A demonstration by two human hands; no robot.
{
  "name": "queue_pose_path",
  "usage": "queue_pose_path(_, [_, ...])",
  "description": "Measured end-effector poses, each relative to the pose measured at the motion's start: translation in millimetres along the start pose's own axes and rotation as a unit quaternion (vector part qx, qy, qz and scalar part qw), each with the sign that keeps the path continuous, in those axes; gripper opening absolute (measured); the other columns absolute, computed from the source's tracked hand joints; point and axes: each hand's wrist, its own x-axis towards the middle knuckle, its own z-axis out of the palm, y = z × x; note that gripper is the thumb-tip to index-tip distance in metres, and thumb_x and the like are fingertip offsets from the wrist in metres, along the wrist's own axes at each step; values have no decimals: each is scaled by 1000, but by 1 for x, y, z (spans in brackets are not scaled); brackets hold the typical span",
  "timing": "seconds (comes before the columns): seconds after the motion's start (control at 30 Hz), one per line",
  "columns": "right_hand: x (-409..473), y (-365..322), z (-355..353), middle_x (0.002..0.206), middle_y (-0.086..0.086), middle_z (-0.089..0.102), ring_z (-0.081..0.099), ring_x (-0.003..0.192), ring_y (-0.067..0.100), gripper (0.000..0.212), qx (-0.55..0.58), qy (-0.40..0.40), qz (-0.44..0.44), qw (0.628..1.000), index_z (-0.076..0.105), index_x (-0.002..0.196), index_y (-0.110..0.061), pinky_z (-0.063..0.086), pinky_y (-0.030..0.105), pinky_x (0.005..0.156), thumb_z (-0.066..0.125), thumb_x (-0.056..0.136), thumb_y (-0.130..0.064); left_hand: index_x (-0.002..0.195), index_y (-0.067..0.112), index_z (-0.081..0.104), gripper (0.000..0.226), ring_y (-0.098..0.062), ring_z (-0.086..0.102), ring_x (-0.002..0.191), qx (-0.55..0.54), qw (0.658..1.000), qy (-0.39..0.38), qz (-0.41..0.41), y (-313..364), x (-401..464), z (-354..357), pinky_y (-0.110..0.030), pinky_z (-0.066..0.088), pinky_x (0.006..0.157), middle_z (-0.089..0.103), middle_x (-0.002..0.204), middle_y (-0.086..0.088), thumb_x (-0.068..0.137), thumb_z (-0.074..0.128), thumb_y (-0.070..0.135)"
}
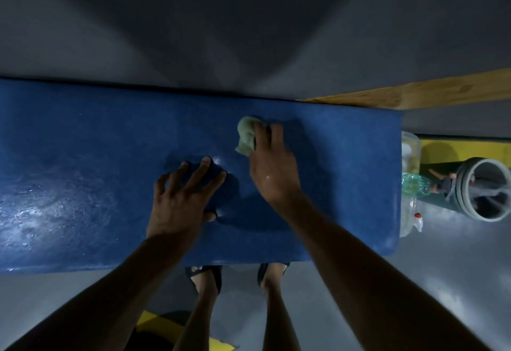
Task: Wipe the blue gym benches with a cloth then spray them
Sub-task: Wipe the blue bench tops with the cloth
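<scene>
Right hand presses a bunched green cloth onto the blue bench tabletop, far-right of centre. Left hand lies open, flat, bracing. Best: keep pressure even, overlap strokes toward the dry right end.

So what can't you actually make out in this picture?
- Head view: the bench runs off the left edge, so its length is unknown.
- The cloth is mostly hidden under the right hand.
- Bottles beyond the bench's right end are dim and partly hidden; whether one is a sprayer is unclear.
</scene>
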Motion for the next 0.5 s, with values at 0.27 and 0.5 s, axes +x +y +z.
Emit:
queue_pose_path(0.27, [-8,141,-58,124,22,46,54,91,45,52,7,118,203,972,48,129,-3,46,45,75,44,83,-27,141,34,47,103,-42,46,127,-9,1000,-10,-5,-2,0,-2,-61,44,91,42,152,-2,49,94,37])
queue_pose_path(0.5, [-22,-1,7,134,17,45,58,103,32,50,59,65,138,986,44,138,-7,45,34,93,43,91,-21,139,33,48,105,-43,49,124,-5,1000,2,0,-1,0,-4,-59,45,89,45,150,-3,46,95,38])
